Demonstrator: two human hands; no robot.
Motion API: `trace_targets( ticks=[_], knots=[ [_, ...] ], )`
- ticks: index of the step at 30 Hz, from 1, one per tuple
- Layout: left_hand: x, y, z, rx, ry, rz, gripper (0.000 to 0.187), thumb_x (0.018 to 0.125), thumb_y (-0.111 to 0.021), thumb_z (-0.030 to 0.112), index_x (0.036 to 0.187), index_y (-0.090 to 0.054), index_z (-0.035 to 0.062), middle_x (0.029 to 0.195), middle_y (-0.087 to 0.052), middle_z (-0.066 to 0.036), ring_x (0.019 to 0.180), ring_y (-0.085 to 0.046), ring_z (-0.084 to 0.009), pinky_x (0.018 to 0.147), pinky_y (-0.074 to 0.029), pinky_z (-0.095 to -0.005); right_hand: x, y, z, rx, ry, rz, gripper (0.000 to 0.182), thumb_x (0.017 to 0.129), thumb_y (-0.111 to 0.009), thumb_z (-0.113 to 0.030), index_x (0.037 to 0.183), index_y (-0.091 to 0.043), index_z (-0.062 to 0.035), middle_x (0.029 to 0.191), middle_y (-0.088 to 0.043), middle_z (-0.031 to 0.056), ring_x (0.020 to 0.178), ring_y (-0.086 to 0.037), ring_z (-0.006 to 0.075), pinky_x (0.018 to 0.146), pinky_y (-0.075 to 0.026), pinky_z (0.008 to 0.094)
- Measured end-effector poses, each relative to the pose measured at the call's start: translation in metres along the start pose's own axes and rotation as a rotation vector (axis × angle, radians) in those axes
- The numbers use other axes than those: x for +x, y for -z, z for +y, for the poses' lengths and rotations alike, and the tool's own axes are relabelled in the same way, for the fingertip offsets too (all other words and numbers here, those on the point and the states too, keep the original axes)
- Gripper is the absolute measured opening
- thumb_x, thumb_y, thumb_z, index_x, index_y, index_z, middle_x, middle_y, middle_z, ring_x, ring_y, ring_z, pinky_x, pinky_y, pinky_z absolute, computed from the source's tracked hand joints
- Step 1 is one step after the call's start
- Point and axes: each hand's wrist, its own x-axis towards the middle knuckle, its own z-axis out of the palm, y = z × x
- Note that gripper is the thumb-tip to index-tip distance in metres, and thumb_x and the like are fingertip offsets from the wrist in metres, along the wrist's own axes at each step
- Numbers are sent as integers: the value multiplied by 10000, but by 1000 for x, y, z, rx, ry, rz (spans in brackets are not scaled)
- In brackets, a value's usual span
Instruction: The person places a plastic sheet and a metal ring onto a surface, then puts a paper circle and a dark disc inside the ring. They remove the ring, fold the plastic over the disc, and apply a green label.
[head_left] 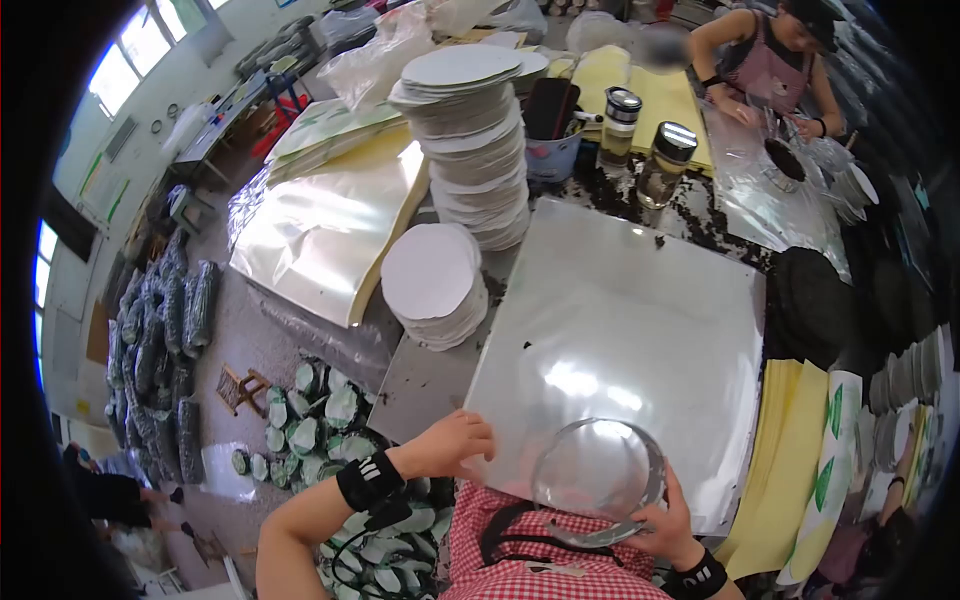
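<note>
A smooth silvery sheet [640, 320] lies on the table in front of me. My left hand [455, 445] is at its near left edge, fingers curled over the border as if pinching it; the exact contact is hard to see. In my right hand [668, 520] is a clear, short, wide cylinder [600, 460] with a shiny ring-like rim, gripped at its right side. The cylinder is tilted over the sheet's near edge, close to my red checked apron [500, 530].
Tall stack of white paper discs [475, 150], shorter stack [432, 280], pile of foil sheets [330, 220] stand left. Two glass jars [665, 170], dark crumbs and yellow sheets [775, 450] lie around. A co-worker [770, 70] works far right. Wrapped green-white rolls [310, 430] cover the floor.
</note>
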Motion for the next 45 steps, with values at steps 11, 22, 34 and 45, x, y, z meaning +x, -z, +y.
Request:
trace_targets(
  ticks=[11,22,34,45],
  knots=[
    [48,42,21,17,183,174,80,899,-666,173,954,-684,118,954,-687,-81,874,-673,-308,699,-544,-380,39,-44,-28,-72,397,-213,444,715,-827,-270,1072,-664,-63,1357,-493,358,1198,-574,469,991,-495,487],
    [34,23,37,210,9,128,230,827,-714,149,1051,-693,104,1051,-730,-65,971,-712,-259,801,-562,-376,64,-24,55,-281,-135,348,781,774,-806,-304,1401,-471,19,1426,-428,347,1252,-527,476,1065,-438,489],
    [57,86,-49,894,369,687,319,820,-694,41,1136,-669,8,1136,-713,-151,987,-699,-333,823,-549,-413,43,170,97,-659,-112,264,479,811,-730,-174,1252,-599,-39,1178,-665,156,972,-663,340,838,-537,448],
    [156,53,79,456,-275,643,213,810,-710,61,1023,-712,51,980,-747,-85,840,-740,-210,668,-580,-294,104,292,266,-775,-574,1118,442,886,-743,-245,1199,-592,27,1243,-594,241,1150,-570,413,1001,-438,493]
  ],
)
